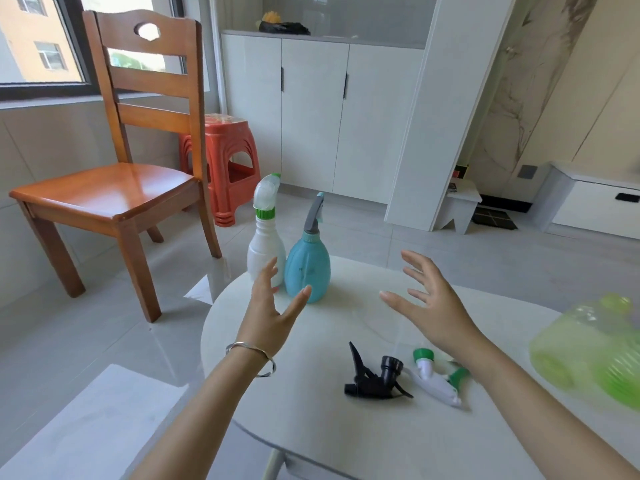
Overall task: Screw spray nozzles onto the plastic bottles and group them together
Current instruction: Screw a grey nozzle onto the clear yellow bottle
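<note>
Bright daylit room seen through a wide-angle head camera, sharp in the middle and smeared at the right edge.

Daylight comes from the window (38,39) at the upper left and falls across the wooden chair (114,188), whose seat shines. The pale floor tiles (104,323) carry a soft sheen, with a brighter patch of glare near the white table (311,427). Shadows are faint and soft-edged. The black nozzle (375,377) and the blue bottle (306,268) look crisp. A green bottle (588,348) at the right edge is heavily blurred, its outline smeared. Straight lines bow: the white pillar (415,116) leans, and everything stretches wide toward the bottom corners.
</note>
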A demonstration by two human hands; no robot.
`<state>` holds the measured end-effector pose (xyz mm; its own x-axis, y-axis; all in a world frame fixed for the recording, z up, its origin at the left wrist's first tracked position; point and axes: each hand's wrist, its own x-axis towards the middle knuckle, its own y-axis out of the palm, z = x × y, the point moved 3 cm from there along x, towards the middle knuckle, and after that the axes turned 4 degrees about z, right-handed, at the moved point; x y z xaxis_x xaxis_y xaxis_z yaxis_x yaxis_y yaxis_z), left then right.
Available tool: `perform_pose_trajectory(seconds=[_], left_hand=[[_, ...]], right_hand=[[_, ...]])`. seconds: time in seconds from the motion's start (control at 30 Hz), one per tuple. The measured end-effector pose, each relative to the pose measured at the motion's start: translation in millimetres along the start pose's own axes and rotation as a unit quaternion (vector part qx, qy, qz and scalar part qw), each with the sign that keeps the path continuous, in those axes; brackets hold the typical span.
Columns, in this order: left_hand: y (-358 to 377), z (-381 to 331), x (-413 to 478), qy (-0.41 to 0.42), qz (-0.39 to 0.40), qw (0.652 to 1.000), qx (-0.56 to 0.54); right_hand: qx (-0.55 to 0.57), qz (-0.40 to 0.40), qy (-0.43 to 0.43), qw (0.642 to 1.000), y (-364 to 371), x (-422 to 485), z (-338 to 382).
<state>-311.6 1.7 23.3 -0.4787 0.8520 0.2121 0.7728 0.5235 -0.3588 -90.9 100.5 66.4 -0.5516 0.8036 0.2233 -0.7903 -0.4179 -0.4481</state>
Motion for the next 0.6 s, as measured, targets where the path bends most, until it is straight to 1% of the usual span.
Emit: perform_pose_trajectory(seconds=[0.1,0.23,0.37,0.47,0.6], left_hand=[[33,-21,-21,0.014,0.033,0.999,-0.014],[81,-40,-35,0.017,0.073,0.997,-0.022],[120,-54,-41,0.014,0.105,0.994,-0.026],[142,-64,-42,0.019,0.125,0.992,-0.018],[165,-72,-42,0.021,0.144,0.989,-0.017]], right_hand=[[-0.019,-0.043,0.001,0.999,-33,-31,-7],[-0.081,-0.116,0.011,0.990,-81,-59,-25],[-0.147,-0.203,0.023,0.968,-128,-68,-48],[-0.170,-0.265,0.023,0.949,-154,-72,-61],[-0.181,-0.337,-0.001,0.924,-178,-76,-71]])
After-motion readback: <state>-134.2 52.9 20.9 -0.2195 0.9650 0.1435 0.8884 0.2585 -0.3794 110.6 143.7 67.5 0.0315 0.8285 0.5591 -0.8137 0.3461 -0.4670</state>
